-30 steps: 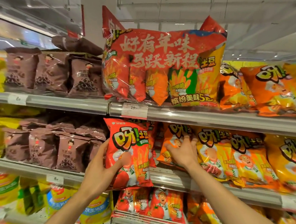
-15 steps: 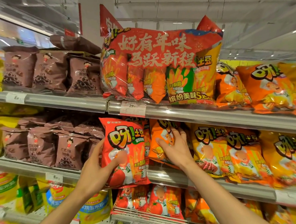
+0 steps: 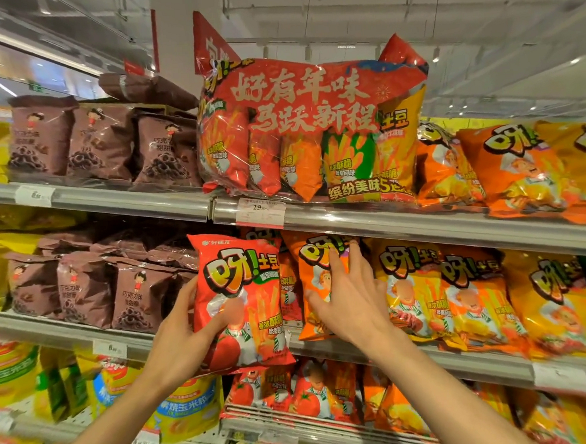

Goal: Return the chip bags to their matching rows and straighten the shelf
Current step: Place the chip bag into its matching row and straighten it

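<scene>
my left hand point(image 3: 185, 334) grips the red chip bag point(image 3: 240, 300) in front of the middle shelf point(image 3: 465, 365). my right hand point(image 3: 349, 297) lies flat, fingers spread, on an orange bag point(image 3: 317, 275); brown bags point(image 3: 93, 289) crowd left, yellow bags point(image 3: 461, 297) right.
</scene>
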### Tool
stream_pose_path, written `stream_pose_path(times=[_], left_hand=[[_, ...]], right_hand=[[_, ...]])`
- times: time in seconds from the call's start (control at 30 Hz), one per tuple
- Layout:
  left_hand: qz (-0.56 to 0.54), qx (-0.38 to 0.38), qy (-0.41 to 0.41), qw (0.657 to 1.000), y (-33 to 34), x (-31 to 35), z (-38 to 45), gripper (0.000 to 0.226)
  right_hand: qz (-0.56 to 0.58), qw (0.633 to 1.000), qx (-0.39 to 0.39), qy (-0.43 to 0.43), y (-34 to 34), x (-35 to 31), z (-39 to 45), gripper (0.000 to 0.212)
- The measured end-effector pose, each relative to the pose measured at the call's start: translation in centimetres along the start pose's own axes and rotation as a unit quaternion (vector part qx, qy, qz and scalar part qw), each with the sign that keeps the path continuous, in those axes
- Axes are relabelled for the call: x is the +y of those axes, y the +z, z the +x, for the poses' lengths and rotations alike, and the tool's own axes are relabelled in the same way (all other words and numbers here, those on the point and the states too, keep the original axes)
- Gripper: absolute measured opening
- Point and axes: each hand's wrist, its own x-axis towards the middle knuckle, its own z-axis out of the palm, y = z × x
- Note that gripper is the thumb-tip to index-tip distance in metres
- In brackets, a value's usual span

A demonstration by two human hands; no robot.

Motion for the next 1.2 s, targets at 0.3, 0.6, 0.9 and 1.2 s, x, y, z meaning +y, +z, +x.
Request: stream_pose_path(times=[0.3,0.6,0.9,1.2], left_hand=[[0.046,-0.032,0.033,0.998,6.7,2.8,1.9,0.088],[0.117,-0.037,0.046,0.991,13.7,6.1,6.3,0.088],[0.148,-0.005,0.035,0.988,17.2,6.7,8.0,0.069],[0.083,0.068,0.025,0.994,18.4,5.6,6.7,0.06]], right_hand=[[-0.092,0.993,0.06,0.04,-3.1,7.7,-3.1,0.082],[-0.061,0.988,0.079,0.117,-4.6,15.3,-5.8,0.085],[-0.014,0.986,0.081,0.144,-4.5,18.3,-6.8,0.087],[0.018,0.986,0.069,0.153,-4.5,19.4,-7.0,0.089]])
